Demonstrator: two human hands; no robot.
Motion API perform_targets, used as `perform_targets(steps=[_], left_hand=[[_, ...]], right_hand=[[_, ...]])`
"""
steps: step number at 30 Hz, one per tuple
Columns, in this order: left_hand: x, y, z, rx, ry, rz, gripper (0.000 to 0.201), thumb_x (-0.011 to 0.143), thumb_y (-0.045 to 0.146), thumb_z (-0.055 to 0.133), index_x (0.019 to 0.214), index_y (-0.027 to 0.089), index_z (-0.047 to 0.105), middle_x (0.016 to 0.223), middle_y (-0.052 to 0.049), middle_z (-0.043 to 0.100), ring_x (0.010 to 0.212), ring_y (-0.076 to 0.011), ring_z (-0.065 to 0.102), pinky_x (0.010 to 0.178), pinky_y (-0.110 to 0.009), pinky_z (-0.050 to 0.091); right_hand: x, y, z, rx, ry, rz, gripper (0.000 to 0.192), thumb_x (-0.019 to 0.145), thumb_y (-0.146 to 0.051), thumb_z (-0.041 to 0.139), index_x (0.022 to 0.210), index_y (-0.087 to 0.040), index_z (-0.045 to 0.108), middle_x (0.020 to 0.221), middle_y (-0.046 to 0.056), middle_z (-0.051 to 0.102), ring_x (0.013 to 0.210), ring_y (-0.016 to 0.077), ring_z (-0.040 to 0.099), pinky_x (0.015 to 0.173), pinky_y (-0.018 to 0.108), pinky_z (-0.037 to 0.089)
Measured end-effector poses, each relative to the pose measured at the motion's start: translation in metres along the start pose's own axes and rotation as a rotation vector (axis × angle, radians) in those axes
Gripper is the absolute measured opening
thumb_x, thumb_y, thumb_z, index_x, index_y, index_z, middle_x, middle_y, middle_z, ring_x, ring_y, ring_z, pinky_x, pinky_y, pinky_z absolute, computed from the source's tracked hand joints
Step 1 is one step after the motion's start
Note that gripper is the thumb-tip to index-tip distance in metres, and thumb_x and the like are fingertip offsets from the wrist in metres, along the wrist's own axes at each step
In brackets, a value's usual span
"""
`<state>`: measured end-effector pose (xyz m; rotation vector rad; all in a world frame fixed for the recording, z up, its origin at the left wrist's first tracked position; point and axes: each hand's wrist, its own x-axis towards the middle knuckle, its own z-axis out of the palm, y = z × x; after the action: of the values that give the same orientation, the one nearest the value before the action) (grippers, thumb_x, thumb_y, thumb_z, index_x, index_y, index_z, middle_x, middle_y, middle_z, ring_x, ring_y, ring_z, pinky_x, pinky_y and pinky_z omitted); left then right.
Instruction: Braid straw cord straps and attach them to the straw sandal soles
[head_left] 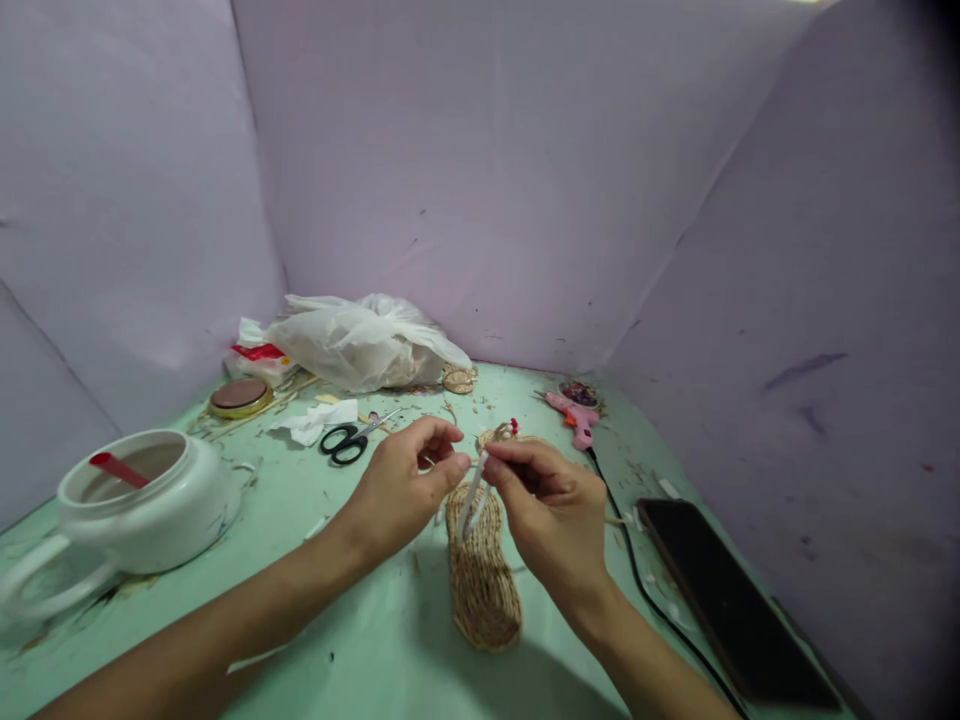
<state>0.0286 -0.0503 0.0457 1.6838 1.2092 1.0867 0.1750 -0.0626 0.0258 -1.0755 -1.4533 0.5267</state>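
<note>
Both hands, the left hand (397, 490) and the right hand (551, 505), pinch with closed fingertips a thin white stick (472, 493) over the woven straw sole (481, 575) near the green desk's (360, 640) middle; the stick seems light and stiff, best pinched at its ends.

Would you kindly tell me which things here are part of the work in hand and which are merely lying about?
In hand:
- left hand and right hand, pinching a white tweezer-like tool
- woven straw sole beneath them

Lying about:
- scissors
- pink glue gun
- white pot
- plastic bag
- phone
- round tin
</note>
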Motion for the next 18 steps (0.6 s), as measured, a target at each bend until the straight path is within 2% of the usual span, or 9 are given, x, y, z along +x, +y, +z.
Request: perform_targets(steps=[2,3,5,7,9,12,15,18], left_hand=[[0.0000,-0.0007,0.0013,0.030,-0.098,-0.012,0.020,0.074,0.033,0.056,0.083,0.015,0.058,0.075,-0.001,0.058,0.073,-0.0151,0.053,0.070,-0.029,0.042],[-0.0004,-0.0012,0.0020,-0.028,-0.173,-0.057,0.022,0.074,0.035,0.056,0.081,0.015,0.059,0.072,-0.001,0.057,0.070,-0.0142,0.053,0.068,-0.028,0.042],[-0.0018,-0.0019,0.0035,-0.237,-0.307,-0.188,0.026,0.072,0.039,0.058,0.078,0.014,0.057,0.065,0.001,0.054,0.062,-0.0116,0.051,0.063,-0.026,0.042],[-0.0031,-0.0023,0.0046,-0.406,-0.370,-0.331,0.029,0.070,0.042,0.060,0.075,0.014,0.054,0.060,0.002,0.053,0.054,-0.0092,0.050,0.058,-0.025,0.042],[-0.0037,-0.0024,0.0045,-0.480,-0.418,-0.454,0.031,0.072,0.045,0.058,0.074,0.015,0.051,0.056,0.002,0.055,0.047,-0.0083,0.050,0.051,-0.023,0.041],[-0.0034,-0.0028,0.0032,-0.549,-0.456,-0.534,0.028,0.072,0.042,0.059,0.073,0.016,0.048,0.052,0.004,0.055,0.039,-0.0071,0.048,0.044,-0.020,0.037],[-0.0027,-0.0037,0.0030,-0.580,-0.430,-0.509,0.025,0.069,0.035,0.064,0.066,0.016,0.048,0.045,0.007,0.048,0.033,-0.0033,0.039,0.040,-0.018,0.036],[-0.0028,-0.0049,0.0039,-0.553,-0.377,-0.468,0.025,0.072,0.037,0.060,0.067,0.014,0.052,0.043,0.008,0.045,0.031,-0.0014,0.030,0.037,-0.017,0.033]], right_hand=[[0.0004,0.0010,0.0004,-0.009,-0.007,0.022,0.007,0.072,-0.017,0.063,0.074,-0.021,0.068,0.070,0.003,0.068,0.061,0.0155,0.061,0.055,0.027,0.047],[0.0005,0.0016,0.0005,-0.020,-0.009,0.023,0.007,0.072,-0.017,0.063,0.075,-0.021,0.068,0.070,0.003,0.069,0.061,0.0157,0.061,0.055,0.028,0.047],[0.0004,0.0028,0.0009,-0.053,-0.014,-0.003,0.008,0.073,-0.016,0.062,0.076,-0.021,0.068,0.072,0.003,0.069,0.064,0.0162,0.062,0.058,0.028,0.047],[-0.0001,0.0043,0.0013,-0.092,-0.018,-0.051,0.011,0.075,-0.015,0.059,0.078,-0.021,0.068,0.074,0.004,0.069,0.068,0.0167,0.062,0.061,0.029,0.048],[-0.0007,0.0057,0.0017,-0.119,-0.023,-0.095,0.013,0.076,-0.014,0.057,0.080,-0.021,0.067,0.076,0.004,0.069,0.070,0.0169,0.063,0.062,0.029,0.048],[-0.0004,0.0068,0.0019,-0.126,-0.033,-0.133,0.014,0.076,-0.013,0.056,0.081,-0.020,0.067,0.077,0.005,0.069,0.070,0.0169,0.063,0.062,0.028,0.047],[0.0014,0.0071,0.0017,-0.105,-0.052,-0.128,0.016,0.075,-0.012,0.056,0.082,-0.021,0.068,0.076,0.005,0.068,0.068,0.0169,0.062,0.060,0.028,0.046],[0.0036,0.0078,0.0016,-0.071,-0.076,-0.094,0.017,0.074,-0.011,0.056,0.081,-0.021,0.068,0.075,0.004,0.067,0.069,0.0173,0.061,0.061,0.029,0.046]])
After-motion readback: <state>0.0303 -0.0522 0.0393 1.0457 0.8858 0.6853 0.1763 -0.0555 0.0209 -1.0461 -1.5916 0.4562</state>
